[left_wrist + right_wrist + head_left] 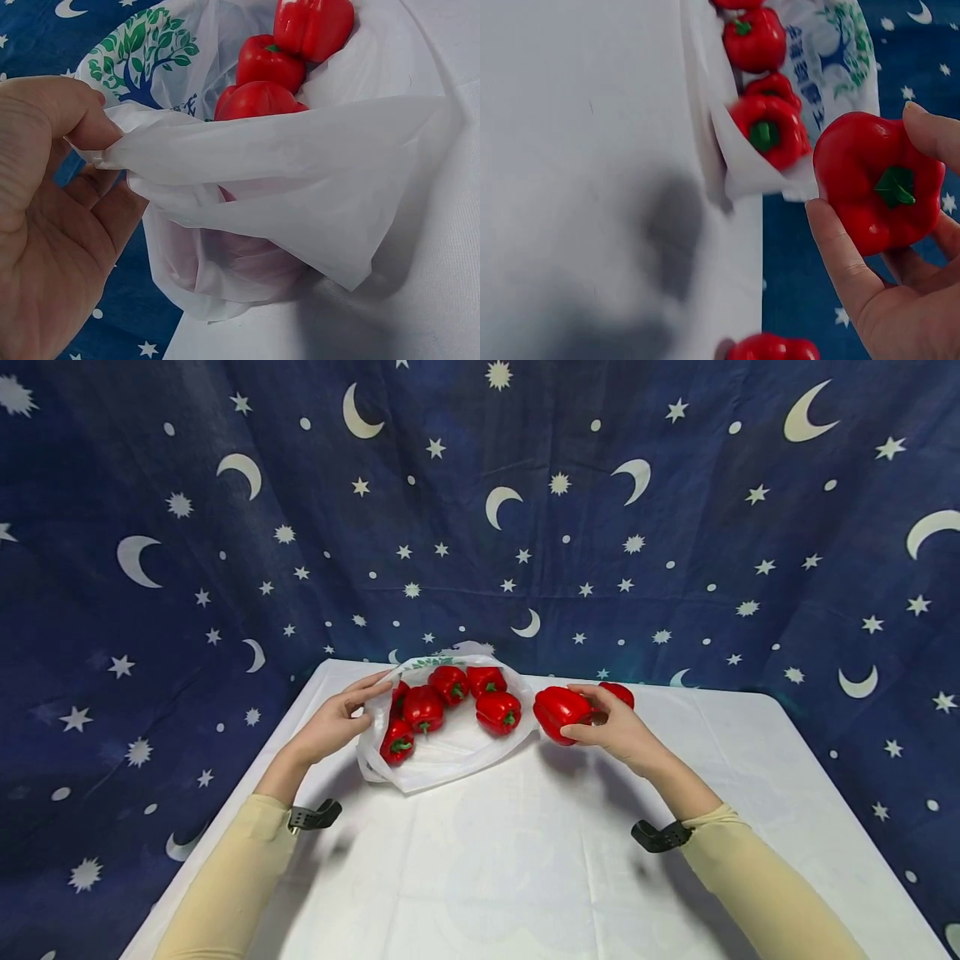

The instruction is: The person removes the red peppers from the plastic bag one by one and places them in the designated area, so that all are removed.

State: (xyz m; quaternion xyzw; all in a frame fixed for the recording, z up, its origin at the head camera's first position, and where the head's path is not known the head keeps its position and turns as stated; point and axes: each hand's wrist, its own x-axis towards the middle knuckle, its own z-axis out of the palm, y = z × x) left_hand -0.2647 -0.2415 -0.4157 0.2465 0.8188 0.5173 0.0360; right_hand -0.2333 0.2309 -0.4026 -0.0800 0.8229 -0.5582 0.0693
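My left hand [335, 720] pinches the left rim of a white plastic bag [442, 770] with a green tree print, and the thumb and fingers on the rim show in the left wrist view. Inside the bag lie several red bell peppers [423, 707] with green stems. In my right hand [617, 732] is another red bell pepper [879, 180], gripped between thumb and fingers, its stem facing the right wrist camera. This pepper is raised above the table, just right of the bag's mouth. One more bell pepper [618, 693] sits on the table behind the right hand.
A white-covered table [517, 860] spreads under everything. Behind it hangs a dark blue curtain [465, 560] with moons and stars, close to the table's back edge. Dark straps circle both wrists.
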